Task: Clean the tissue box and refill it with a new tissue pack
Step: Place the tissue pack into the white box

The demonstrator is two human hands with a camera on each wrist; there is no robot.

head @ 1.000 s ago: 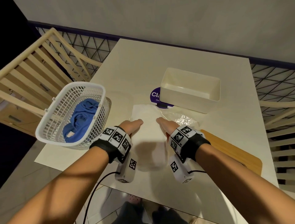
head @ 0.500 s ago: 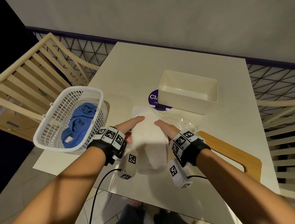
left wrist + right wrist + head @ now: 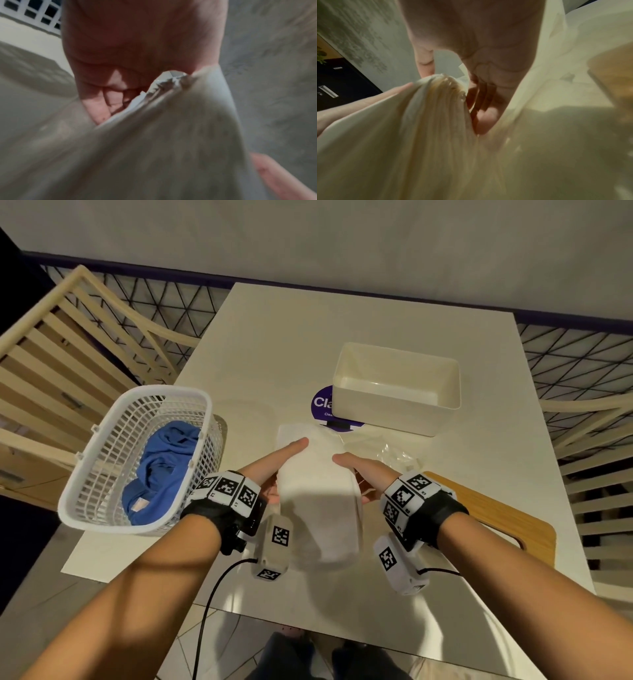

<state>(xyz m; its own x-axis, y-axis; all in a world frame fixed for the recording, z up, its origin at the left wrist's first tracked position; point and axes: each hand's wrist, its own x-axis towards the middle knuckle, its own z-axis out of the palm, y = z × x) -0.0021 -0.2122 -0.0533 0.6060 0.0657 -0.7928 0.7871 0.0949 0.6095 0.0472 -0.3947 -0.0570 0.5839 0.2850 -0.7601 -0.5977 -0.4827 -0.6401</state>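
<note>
Tissues [image 3: 320, 501]: a white stack, being held between both hands above the near half of the table [image 3: 281, 337], its far end pointing at the box.
Left hand [image 3: 274, 470]: lying along the stack's left side, thumb on top, fingers curling under it; clamped on the tissues.
Right hand [image 3: 368, 475]: lying along the right side, thumb on top, fingers curling beneath; likewise gripping the tissues.
Box [image 3: 397, 388]: cream, open-topped, sitting on the far right part of the table, apart from the hands; its inside is showing bare.
Wrapper [image 3: 390, 451]: clear crumpled film lying between the box and the right hand.
Sticker [image 3: 322, 405]: purple disc, partly hiding under the box's near left corner.
Lid [image 3: 496, 518]: wooden board lying flat by the right wrist.
Basket [image 3: 102, 508]: white mesh, overhanging the table's left edge, holding a blue cloth [image 3: 161, 470].
Head view only: showing the layout, the box, basket and lid.
Left wrist view only: showing the left fingers [image 3: 96, 108] tucking under the stack's edge [image 3: 154, 121]; blurred.
Right wrist view only: showing the layered sheet edges [image 3: 440, 108] fanning beside the right fingers [image 3: 484, 119], and the other hand's thumb [image 3: 368, 100] pressing the far side.
</note>
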